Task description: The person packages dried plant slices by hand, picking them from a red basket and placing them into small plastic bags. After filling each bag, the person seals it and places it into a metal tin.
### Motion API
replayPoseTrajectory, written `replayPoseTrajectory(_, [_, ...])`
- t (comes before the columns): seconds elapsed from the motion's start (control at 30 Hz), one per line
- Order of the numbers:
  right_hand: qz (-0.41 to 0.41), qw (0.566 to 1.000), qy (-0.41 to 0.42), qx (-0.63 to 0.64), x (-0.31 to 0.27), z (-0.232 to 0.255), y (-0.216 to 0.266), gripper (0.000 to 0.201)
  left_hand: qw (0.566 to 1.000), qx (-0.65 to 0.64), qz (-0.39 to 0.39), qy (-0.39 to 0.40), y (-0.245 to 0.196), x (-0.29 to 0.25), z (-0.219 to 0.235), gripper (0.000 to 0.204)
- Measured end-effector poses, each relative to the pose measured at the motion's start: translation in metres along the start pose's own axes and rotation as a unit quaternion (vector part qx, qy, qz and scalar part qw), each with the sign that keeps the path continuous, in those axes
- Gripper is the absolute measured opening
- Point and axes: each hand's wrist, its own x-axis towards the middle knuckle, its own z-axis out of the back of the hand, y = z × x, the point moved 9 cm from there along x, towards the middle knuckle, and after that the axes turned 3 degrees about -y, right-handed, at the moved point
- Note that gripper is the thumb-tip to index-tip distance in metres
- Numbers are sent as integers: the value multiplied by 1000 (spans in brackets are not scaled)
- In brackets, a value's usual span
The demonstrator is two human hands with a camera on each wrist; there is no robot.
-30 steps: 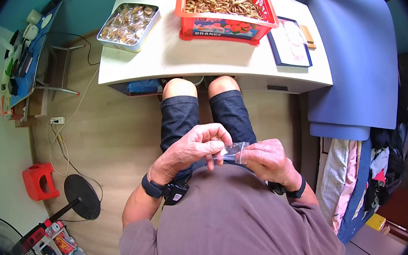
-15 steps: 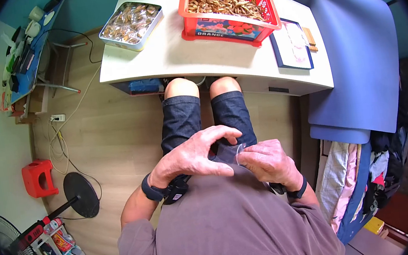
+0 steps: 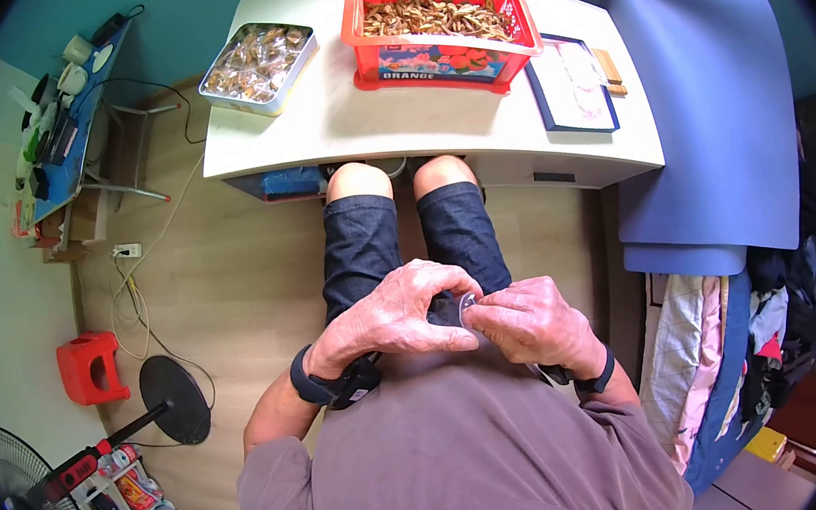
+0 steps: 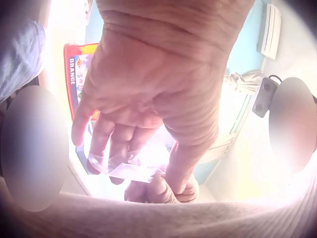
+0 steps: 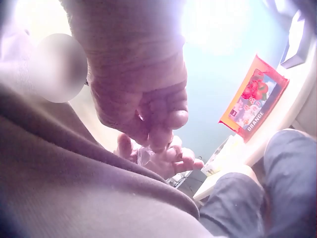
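A small clear plastic bag (image 4: 128,171) is stretched between the two hands in front of the belly. The thumb and fingers of my right hand (image 3: 534,321) pinch it by one edge. My left hand (image 3: 392,311) curves loosely around its other side, thumb and fingers spread apart. In the left wrist view the left fingers (image 4: 119,144) lie behind the film, while the left thumb comes close to the right fingertips. Seen from the right wrist, the bag (image 5: 144,156) shows just below the right fingertips, mostly hidden by the hands.
On the white table (image 3: 315,143) stands a red basket (image 3: 523,42) of dried brown pieces. Left of it is a metal tin (image 3: 301,62) filled with small clear packets. A dark-framed tray (image 3: 570,85) lies to the right, beside a blue covered piece of furniture (image 3: 705,120).
A second ago the left hand pinched the bag's left part. Its thumb and fingers have since parted, and the hand has come nearer the right hand, which keeps its pinch.
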Motion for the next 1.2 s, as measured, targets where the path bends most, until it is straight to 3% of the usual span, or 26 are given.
replayPoseTrajectory(0.33, [12,1000,14,-20,-10,-3,8,25,999,-18,26,41,1,1,-20,50])
replayPoseTrajectory(0.63, [-14,999,-43,-30,-9,11,2,20,997,-74,10,-24,7,5,-18,40])
replayPoseTrajectory(0.87, [-22,995,-80,-52,7,39,-13,23,997,-75,-9,-29,-3,29,9,29])
replayPoseTrajectory(0.93, [-30,994,-97,-47,14,47,-18,18,990,-125,55,-23,7,35,13,30])
replayPoseTrajectory(1.13, [-45,992,-97,-70,37,71,-39,16,987,-160,-13,-29,2,67,50,37])
replayPoseTrajectory(1.2, [-42,991,-99,-83,47,83,-51,16,978,-192,-50,-71,1,80,77,40])
